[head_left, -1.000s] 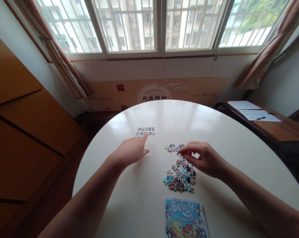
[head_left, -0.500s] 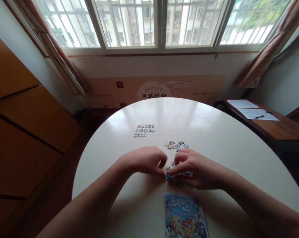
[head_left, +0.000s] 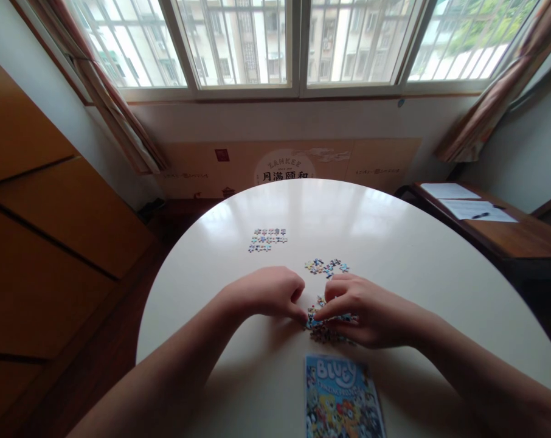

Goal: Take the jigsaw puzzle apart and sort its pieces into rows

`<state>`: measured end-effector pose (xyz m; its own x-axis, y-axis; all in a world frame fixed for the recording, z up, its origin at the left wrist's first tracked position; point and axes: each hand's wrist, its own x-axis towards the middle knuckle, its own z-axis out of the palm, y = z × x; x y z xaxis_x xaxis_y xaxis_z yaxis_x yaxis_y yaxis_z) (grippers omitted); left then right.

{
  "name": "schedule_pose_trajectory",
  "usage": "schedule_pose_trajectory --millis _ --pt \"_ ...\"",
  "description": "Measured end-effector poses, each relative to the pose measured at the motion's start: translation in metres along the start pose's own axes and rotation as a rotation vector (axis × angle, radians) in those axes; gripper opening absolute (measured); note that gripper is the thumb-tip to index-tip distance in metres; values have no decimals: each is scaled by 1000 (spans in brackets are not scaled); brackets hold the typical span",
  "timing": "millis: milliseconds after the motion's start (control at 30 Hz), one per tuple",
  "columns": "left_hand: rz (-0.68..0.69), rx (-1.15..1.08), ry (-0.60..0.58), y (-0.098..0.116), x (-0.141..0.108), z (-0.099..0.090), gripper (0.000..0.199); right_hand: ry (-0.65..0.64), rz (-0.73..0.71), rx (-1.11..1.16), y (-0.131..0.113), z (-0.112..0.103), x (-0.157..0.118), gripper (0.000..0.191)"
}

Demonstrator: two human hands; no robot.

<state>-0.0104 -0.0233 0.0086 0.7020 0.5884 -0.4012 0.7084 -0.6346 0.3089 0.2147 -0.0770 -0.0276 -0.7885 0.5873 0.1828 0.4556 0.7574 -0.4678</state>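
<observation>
A heap of small jigsaw puzzle pieces lies on the white round table, between my hands. My left hand is at the heap's left edge, fingers curled in and the thumb side down by the pieces; whatever its fingertips may hold is hidden. Over the heap's right part is my right hand, bent fingers apart, one fingertip touching pieces and covering some of them. Just beyond are several loose pieces. Farther left, more pieces sit in three short rows.
A blue "Bluey" picture sheet or booklet lies at the near side of the round table. To the right, a brown wooden desk bears white papers and a dark pen-like object. Windows and a printed cardboard panel stand behind.
My left hand has drawn slightly left, away from my right hand. A bluish piece shows more plainly at the heap's left edge. My right hand stays over the heap.
</observation>
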Motion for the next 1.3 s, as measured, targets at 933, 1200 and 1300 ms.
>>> schedule_pose_trajectory --millis 933,1200,1300 --pt "-62 98 288 -28 -2 -5 18 115 48 32 3 1 1 24" --pt "-128 104 602 -59 21 7 27 128 78 37 3 1 1 23" --pt "-188 115 643 -58 20 7 25 136 79 42 2 -1 1 22"
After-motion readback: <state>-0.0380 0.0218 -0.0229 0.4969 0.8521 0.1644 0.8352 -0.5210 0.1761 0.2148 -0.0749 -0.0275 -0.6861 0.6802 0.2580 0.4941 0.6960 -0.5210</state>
